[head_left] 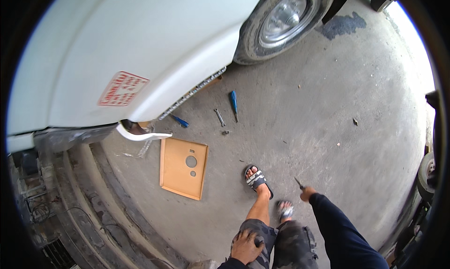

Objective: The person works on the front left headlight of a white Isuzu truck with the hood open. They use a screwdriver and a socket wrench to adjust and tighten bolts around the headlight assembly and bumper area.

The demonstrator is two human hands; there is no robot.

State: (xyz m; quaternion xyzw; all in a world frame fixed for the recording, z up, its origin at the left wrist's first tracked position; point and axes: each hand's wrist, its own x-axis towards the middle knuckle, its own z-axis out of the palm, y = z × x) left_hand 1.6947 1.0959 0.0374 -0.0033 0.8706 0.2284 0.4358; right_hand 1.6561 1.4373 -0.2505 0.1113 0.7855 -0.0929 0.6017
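My left hand lies flat on my left thigh, on the camouflage shorts, with its fingers spread and nothing in it. Out to the right, my right hand is closed round a thin, dark, pointed tool. Its tip points forward and left; the exact kind is too small to make out. Ahead on the concrete lie a blue-handled screwdriver, a wrench and a small dark metal part. Another blue-handled tool lies partly under the white vehicle.
A shallow cardboard tray with cut-out holes lies left of my sandalled feet. The vehicle's wheel stands at the top. Concrete steps run along the lower left. A dark wet patch marks the floor at upper right.
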